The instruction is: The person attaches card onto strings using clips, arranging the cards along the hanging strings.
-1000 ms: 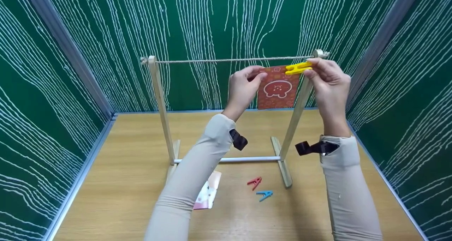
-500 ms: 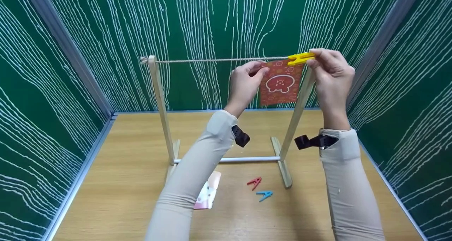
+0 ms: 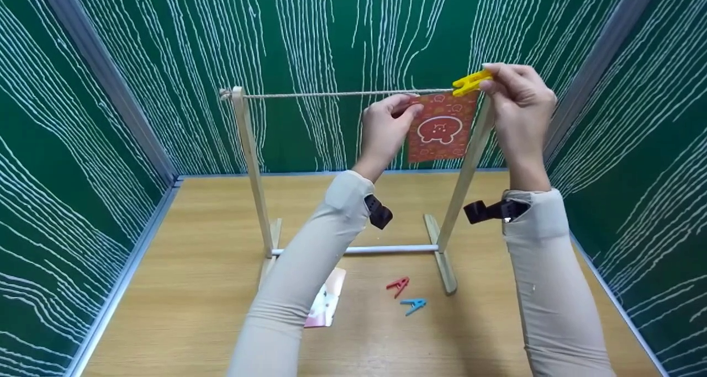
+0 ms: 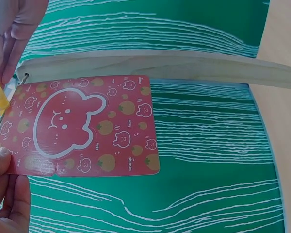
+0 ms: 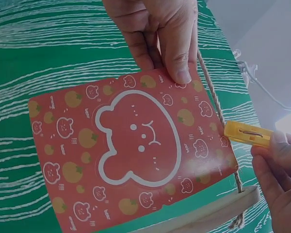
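Observation:
My left hand [image 3: 384,134] pinches the upper left corner of a red card [image 3: 439,131], printed with an upside-down bear. The card's top edge lies along the rope [image 3: 331,95], near the rope's right end. In my right hand [image 3: 522,106], a yellow clothespin [image 3: 470,83] is pinched between thumb and fingers, its tips at the card's upper right corner. The right wrist view shows the yellow clothespin [image 5: 247,133] over the rope [image 5: 213,90] and the edge of the card [image 5: 140,145]. How far its tips bite on the card is unclear.
The rope runs between two wooden posts [image 3: 251,173] joined below by a white bar [image 3: 392,249]. On the table [image 3: 165,299] lie a red clothespin [image 3: 398,286], a blue clothespin [image 3: 414,305] and a whitish-pink card [image 3: 328,305], partly hidden by my left forearm.
Both hands have risen, bringing the red card and yellow clothespin up from below the rope to its level and slightly right. The clothespin now tilts more upward.

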